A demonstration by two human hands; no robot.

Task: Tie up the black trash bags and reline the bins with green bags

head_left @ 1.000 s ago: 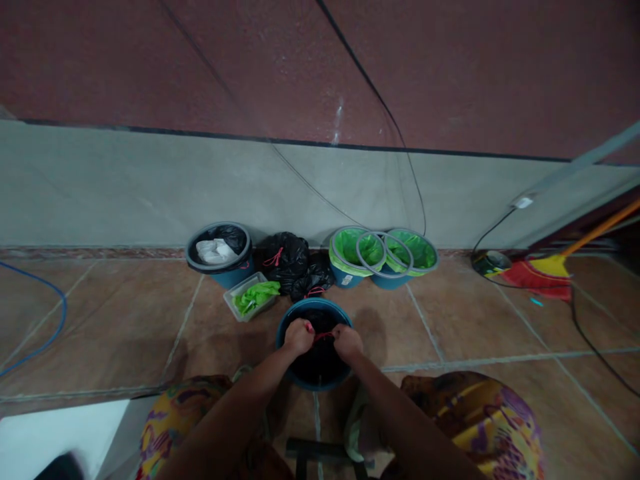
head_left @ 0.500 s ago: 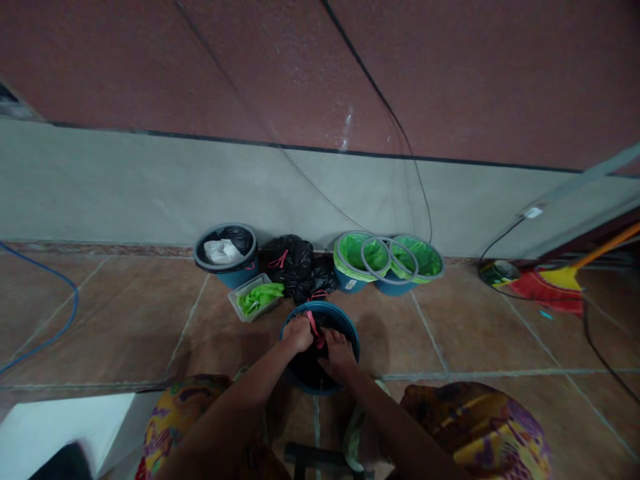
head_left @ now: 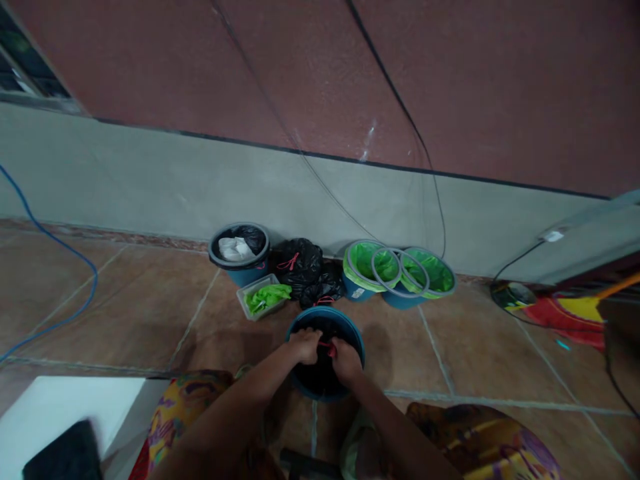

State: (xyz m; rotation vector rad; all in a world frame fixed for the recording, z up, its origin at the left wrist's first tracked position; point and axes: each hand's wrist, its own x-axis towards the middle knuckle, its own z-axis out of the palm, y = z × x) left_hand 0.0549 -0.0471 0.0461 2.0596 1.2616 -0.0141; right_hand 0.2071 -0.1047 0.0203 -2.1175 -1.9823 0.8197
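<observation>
A blue bin (head_left: 353, 328) stands on the floor between my knees, with a black trash bag (head_left: 320, 377) inside it. Both my hands are over its mouth. My left hand (head_left: 306, 345) is closed on the bag's red drawstring (head_left: 326, 345). Close beside it, my right hand (head_left: 346, 362) grips the other part of that drawstring, which stretches short between the two fists. Just beyond the bin lie tied black trash bags (head_left: 299, 267) with red drawstrings.
Left of these bags stands a black-lined bin (head_left: 245, 273) with white waste; before it, a clear tray (head_left: 249, 312) with green bags. To the right are two green-lined bins (head_left: 357, 292) with loose grey rings (head_left: 424, 283). A red-and-yellow broom (head_left: 565, 320) lies far right.
My right hand has closed from a spread position onto the red drawstring. The drawstring now runs between both hands instead of rising above the left. The view has shifted and tilted slightly.
</observation>
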